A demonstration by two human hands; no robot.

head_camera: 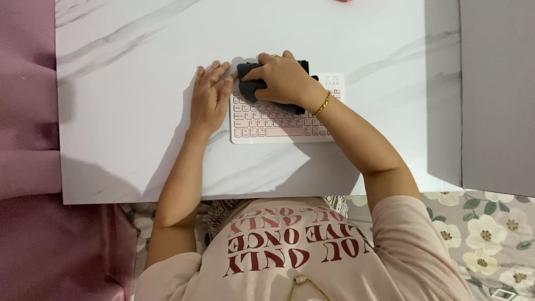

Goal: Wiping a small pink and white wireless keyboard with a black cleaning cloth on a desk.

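A small pink and white keyboard lies on a white marble-patterned table. My right hand presses a dark grey cloth onto the keyboard's upper left part, fingers closed over the cloth. A gold bracelet circles that wrist. My left hand rests flat on the table with fingers together, touching the keyboard's left edge. The cloth's far corner shows beyond my right hand, near the keyboard's top edge.
A grey panel stands along the table's right side. Pink fabric hangs on the left. A flower-printed sheet lies below the table at right. A small pink object peeks in at the top edge.
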